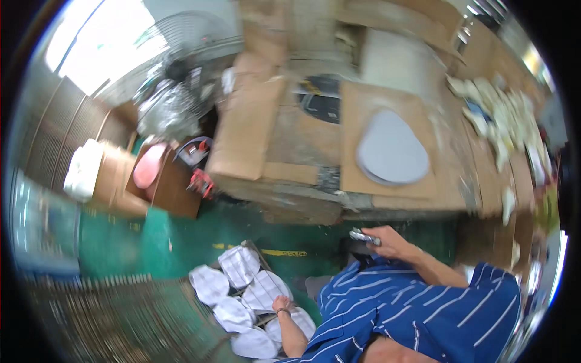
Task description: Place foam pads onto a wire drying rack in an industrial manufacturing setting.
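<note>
Low on my left, my left hand (pixel 282 304) reaches among several white rounded pads (pixel 267 290) that lie on a wire rack (pixel 193 290). Its fingers are curled at the pads' edges; exactly what they grip is too small to tell. My right hand (pixel 390 243) is closed around a shiny silver metal tool (pixel 365 237), held in front of my body near the table's edge. The tool's exact kind does not show. On the table, a pale grey rounded sheet or stack of sheets (pixel 393 147) rests on a brown cardboard piece (pixel 357 181), apart from both hands.
A cardboard-covered worktable (pixel 302 145) stands ahead. Cream-coloured gloves or cloths (pixel 502 115) are heaped at its right. Cardboard boxes (pixel 175 187), one with a pink piece (pixel 149 165), and clear plastic bags (pixel 166 109) stand left. Wire racks (pixel 109 320) fill the lower left.
</note>
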Demonstrator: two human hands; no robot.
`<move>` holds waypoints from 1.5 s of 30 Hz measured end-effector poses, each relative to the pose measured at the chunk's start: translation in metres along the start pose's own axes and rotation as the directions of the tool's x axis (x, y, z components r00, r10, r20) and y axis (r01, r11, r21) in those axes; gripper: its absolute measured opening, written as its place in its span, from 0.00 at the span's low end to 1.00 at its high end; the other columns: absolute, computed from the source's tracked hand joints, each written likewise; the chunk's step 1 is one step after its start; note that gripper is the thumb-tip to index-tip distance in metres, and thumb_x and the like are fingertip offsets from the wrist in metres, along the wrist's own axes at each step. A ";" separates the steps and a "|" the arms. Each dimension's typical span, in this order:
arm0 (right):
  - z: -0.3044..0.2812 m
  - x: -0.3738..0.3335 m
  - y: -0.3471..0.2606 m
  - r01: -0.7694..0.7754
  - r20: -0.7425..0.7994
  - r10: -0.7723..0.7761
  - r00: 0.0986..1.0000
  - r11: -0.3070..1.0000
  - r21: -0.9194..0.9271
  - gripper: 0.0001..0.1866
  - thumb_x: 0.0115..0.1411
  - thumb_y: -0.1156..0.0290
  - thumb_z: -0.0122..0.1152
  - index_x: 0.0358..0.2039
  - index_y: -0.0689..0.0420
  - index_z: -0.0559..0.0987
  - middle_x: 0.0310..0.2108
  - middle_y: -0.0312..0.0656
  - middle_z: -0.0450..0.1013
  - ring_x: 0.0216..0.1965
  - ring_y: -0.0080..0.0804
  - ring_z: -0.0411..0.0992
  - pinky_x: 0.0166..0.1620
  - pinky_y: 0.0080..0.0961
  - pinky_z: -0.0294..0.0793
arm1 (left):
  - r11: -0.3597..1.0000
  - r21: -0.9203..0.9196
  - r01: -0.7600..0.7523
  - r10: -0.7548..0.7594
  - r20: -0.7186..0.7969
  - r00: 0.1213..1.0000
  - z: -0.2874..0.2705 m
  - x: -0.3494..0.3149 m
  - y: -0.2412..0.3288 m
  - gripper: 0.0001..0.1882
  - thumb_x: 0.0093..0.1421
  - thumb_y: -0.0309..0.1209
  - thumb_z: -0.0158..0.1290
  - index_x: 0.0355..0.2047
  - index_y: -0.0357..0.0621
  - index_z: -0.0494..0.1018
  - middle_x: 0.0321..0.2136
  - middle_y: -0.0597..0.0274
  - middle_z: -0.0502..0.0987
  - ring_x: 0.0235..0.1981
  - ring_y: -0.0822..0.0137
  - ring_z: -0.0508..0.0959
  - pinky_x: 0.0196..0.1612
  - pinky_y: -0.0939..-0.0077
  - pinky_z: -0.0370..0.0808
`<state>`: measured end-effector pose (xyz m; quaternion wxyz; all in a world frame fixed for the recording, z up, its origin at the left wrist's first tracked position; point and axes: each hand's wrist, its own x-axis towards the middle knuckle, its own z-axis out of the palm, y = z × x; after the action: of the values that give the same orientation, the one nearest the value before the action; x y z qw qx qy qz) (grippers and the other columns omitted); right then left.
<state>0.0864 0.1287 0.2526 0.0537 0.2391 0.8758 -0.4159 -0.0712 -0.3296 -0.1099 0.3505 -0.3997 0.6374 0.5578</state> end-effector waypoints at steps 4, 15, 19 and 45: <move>-0.023 -0.024 0.022 0.030 -0.214 -0.034 0.976 0.999 -0.023 0.26 0.55 0.69 0.64 0.55 0.63 0.75 0.43 0.58 0.78 0.43 0.58 0.76 0.48 0.43 0.76 | 0.992 0.110 -0.057 0.047 0.093 0.995 0.066 0.000 0.046 0.25 0.63 0.31 0.55 0.60 0.46 0.66 0.31 0.59 0.78 0.33 0.57 0.80 0.34 0.52 0.78; -0.078 0.001 0.087 -0.166 -0.334 0.209 0.919 0.974 0.153 0.25 0.57 0.68 0.64 0.54 0.62 0.75 0.42 0.58 0.77 0.43 0.59 0.75 0.47 0.46 0.74 | 0.863 0.067 -0.500 0.415 0.470 0.779 0.322 -0.093 0.143 0.24 0.64 0.32 0.59 0.59 0.39 0.69 0.40 0.58 0.80 0.38 0.66 0.81 0.39 0.71 0.80; -0.080 0.053 0.078 -0.210 -0.282 0.261 0.923 0.957 0.199 0.22 0.57 0.69 0.63 0.52 0.61 0.75 0.41 0.59 0.77 0.43 0.60 0.75 0.47 0.48 0.74 | 0.786 0.026 -0.618 0.545 0.444 0.711 0.354 -0.119 0.209 0.22 0.65 0.30 0.58 0.57 0.38 0.71 0.42 0.60 0.79 0.40 0.67 0.80 0.43 0.70 0.81; 0.009 0.414 0.017 -0.652 -0.331 0.722 0.607 0.691 0.312 0.24 0.59 0.71 0.61 0.56 0.65 0.76 0.32 0.40 0.77 0.35 0.25 0.72 0.41 0.27 0.73 | 0.199 0.343 -0.918 0.924 0.246 0.292 0.533 0.387 0.843 0.28 0.60 0.32 0.59 0.60 0.39 0.69 0.47 0.54 0.80 0.47 0.63 0.79 0.52 0.69 0.76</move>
<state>-0.2706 0.2860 0.1137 -0.0037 0.6461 0.6685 -0.3682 -0.9977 0.2022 -0.1624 0.0212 0.1413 0.8543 0.4998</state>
